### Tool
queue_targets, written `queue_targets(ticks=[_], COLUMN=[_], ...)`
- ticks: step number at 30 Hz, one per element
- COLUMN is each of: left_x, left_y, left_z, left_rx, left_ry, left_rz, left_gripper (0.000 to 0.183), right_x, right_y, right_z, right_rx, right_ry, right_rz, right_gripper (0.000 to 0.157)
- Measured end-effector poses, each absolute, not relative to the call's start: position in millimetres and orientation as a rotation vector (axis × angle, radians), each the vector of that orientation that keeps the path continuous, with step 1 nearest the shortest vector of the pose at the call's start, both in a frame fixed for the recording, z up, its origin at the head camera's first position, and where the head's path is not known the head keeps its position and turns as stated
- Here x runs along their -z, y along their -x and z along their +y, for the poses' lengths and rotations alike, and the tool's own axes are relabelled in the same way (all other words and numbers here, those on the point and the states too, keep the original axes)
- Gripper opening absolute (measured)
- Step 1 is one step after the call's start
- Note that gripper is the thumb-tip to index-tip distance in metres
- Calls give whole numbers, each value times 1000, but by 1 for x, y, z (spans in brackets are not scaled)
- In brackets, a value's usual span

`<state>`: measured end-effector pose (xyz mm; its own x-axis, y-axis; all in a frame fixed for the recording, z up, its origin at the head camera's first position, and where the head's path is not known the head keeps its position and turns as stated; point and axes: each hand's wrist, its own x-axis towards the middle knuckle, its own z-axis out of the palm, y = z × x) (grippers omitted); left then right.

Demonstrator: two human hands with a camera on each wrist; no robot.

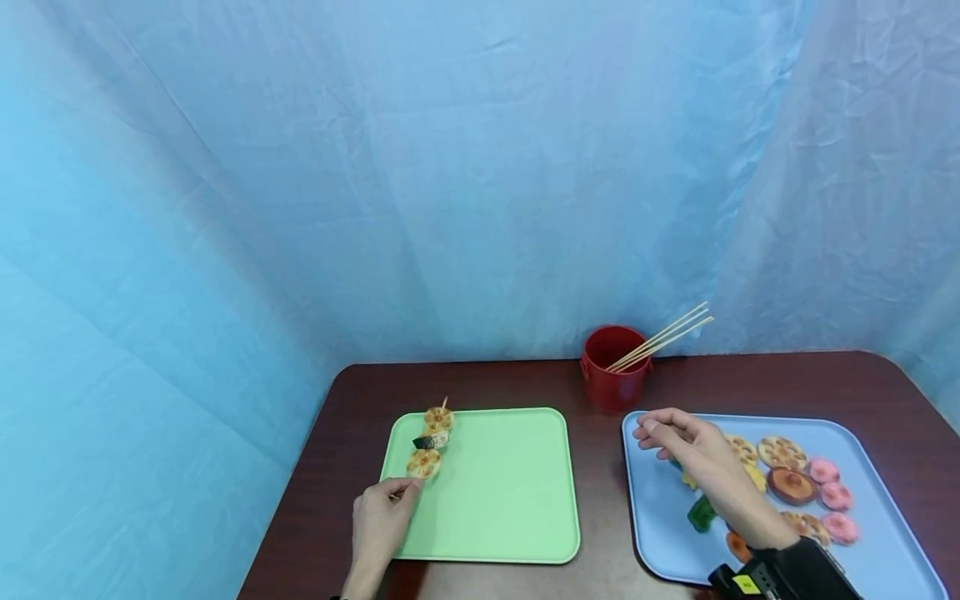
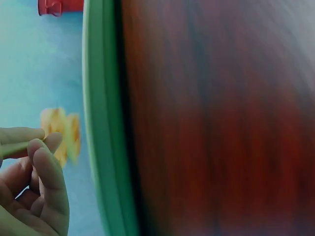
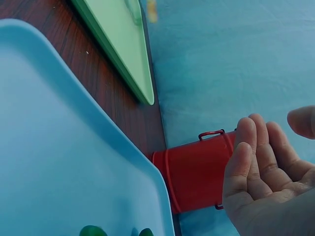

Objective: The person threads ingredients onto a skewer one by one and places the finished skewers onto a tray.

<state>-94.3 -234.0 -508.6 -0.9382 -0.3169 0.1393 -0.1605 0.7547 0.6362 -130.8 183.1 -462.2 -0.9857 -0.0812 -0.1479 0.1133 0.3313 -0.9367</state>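
My left hand point(image 1: 382, 521) pinches the lower end of a food skewer point(image 1: 445, 402) between thumb and fingertips, over the left side of a green tray point(image 1: 510, 492). Threaded on it are lotus root slices point(image 1: 424, 463), with a dark-and-white piece point(image 1: 430, 441) between them. In the left wrist view, part of the stick point(image 2: 17, 149) shows between the fingers. My right hand point(image 1: 697, 458) hovers over the left part of a blue tray point(image 1: 652, 542), its fingers loosely extended and the thumb apart in the right wrist view. Nothing is seen in it.
Behind the trays stands a red bucket point(image 1: 609, 390) with several bamboo skewers point(image 1: 663, 337) leaning out to the right. The blue tray bears lotus slices point(image 1: 782, 452), a mushroom point(image 1: 792, 485), pink pieces point(image 1: 836, 496) and a green piece point(image 1: 702, 514), partly hidden by the right arm. A blue curtain point(image 1: 450, 208) hangs behind.
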Motion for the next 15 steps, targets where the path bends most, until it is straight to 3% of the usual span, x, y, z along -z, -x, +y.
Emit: queue_targets(ticks=[15], left_x=[512], left_y=[89], left_z=[-258], left_rx=[928], left_ry=[-508], left_rz=[-2772], left_gripper=[17], right_x=[459], right_y=[130], right_z=[182], right_rx=[1687], right_ry=[-24], right_rz=[2403], right_gripper=[66])
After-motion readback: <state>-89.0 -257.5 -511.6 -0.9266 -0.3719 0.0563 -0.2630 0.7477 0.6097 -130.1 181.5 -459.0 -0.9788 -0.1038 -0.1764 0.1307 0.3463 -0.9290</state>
